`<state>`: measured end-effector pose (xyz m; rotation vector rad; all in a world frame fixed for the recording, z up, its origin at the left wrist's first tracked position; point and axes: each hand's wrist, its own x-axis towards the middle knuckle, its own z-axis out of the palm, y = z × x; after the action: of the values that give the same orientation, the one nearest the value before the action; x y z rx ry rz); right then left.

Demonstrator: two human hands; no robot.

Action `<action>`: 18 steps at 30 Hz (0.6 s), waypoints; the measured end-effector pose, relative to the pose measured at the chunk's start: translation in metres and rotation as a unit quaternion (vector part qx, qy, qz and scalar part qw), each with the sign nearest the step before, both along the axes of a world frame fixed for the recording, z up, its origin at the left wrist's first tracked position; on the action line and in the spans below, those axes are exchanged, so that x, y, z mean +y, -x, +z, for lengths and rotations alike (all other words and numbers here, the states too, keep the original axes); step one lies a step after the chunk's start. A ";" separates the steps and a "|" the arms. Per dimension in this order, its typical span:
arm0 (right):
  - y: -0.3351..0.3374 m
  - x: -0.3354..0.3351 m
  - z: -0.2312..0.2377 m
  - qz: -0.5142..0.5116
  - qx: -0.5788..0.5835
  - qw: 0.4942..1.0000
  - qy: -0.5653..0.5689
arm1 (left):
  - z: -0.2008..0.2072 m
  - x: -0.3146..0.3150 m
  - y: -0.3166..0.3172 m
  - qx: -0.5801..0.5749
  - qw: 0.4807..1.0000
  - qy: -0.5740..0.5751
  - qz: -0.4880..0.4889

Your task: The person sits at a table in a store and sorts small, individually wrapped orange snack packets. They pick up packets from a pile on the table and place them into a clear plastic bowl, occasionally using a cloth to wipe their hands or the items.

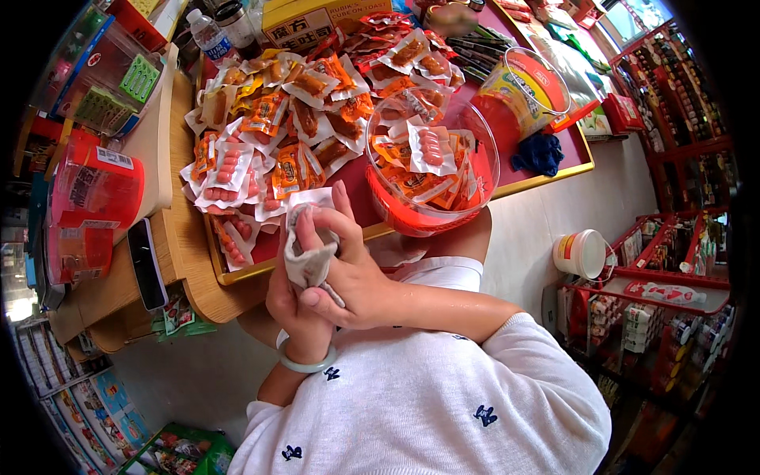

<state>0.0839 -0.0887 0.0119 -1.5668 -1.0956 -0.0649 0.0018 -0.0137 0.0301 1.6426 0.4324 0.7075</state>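
Note:
In front of my chest, my two hands are pressed together around a crumpled greyish-white cloth (307, 267), perhaps a tissue. My left hand (289, 307), with a pale bangle on its wrist, is closed beneath and behind it. My right hand (352, 277) crosses over from the right, its fingers curled on the cloth and one finger pointing up. Part of the left fingers is hidden by the cloth and the right hand. Just beyond lies a pile of small sealed snack packets (297, 119), some orange, some clear with reddish sausages. A clear round tub (431, 214) holds more packets.
The packets lie on a red table top with a gold edge (574, 170). A second tub with a handle (511, 91), a dark blue cloth (538, 154), a yellow box (317, 22) and a water bottle (207, 36) stand around. A phone (147, 265) rests at the left; a white bucket (582, 253) stands right.

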 end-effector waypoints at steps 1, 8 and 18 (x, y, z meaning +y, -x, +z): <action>0.000 0.003 0.007 -0.008 -0.002 0.999 -0.037 | 0.004 -0.002 0.003 0.005 1.000 -0.019 0.010; -0.003 0.017 0.025 0.070 0.442 0.857 -0.255 | -0.007 -0.003 0.006 -0.034 0.989 -0.115 -0.087; -0.012 -0.007 0.027 0.259 0.703 0.638 -0.178 | 0.030 0.015 -0.036 -0.016 0.865 -0.482 0.136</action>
<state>0.0954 -0.0956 0.0390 -0.4735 -0.1320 1.1033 0.0378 0.0017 0.0599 2.5278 0.2933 1.2942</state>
